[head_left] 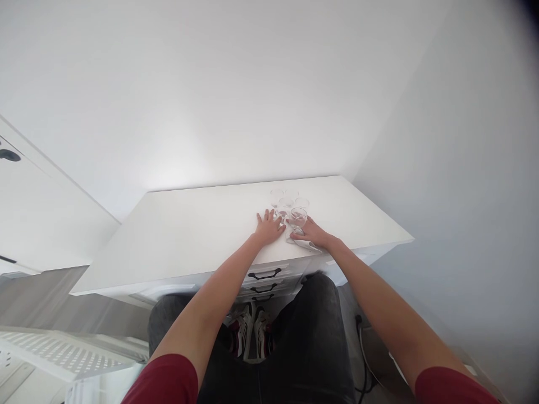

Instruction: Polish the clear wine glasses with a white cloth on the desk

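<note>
My left hand (pixel 268 226) lies flat on the white tabletop (pixel 193 230), fingers spread, its fingertips close to a clear stemmed glass (pixel 283 208). My right hand (pixel 314 234) rests on the table over a small white cloth (pixel 310 245), and its fingers close around the base of another clear glass (pixel 298 218). Two further glasses (pixel 301 203) stand just behind, in a tight cluster.
The white table stands against a white wall, with a second wall close on the right. Drawers with black handles (pixel 264 274) sit under the tabletop's front edge. A white perforated rack (pixel 63 350) is at the lower left. Cables (pixel 365 359) run along the floor at right.
</note>
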Available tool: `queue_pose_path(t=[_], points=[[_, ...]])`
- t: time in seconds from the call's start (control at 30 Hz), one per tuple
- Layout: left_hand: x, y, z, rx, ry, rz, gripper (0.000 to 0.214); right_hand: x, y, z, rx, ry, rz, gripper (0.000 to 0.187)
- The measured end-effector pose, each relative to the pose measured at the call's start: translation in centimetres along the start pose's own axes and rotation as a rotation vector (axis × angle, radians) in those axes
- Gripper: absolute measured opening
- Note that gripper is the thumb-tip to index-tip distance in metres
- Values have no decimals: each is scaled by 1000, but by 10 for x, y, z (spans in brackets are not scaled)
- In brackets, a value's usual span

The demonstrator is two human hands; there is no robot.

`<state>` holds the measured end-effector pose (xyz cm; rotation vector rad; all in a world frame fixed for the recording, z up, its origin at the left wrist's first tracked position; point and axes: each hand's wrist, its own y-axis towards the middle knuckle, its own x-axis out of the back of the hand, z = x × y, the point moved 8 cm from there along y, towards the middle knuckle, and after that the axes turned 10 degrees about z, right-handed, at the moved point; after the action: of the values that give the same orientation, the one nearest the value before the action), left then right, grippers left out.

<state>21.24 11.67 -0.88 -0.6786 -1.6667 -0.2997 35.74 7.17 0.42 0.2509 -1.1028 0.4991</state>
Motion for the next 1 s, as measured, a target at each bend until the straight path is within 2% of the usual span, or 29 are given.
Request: queue_pose_path(t=[0.3,0.4,0.5,0.6,0.73,1.0], points=[[-1,-4,3,17,2,3,62,-9,6,-3,-61,-15,75,70],[0,-15,10,35,-1,-20,61,-13,12,6,-58,-25,77,72],[4,-33,25,68,-1,-38,60,-21,23,25,-16,-40,92,74],[7,-57,48,121,-1,-39,60,-31,40,52,37,-36,106,74],[13,-98,91,229,12,-63,60,-48,72,101,139,-40,113,72],[23,-193,202,508,5,-117,55,-91,155,215,303,-62,148,70]])
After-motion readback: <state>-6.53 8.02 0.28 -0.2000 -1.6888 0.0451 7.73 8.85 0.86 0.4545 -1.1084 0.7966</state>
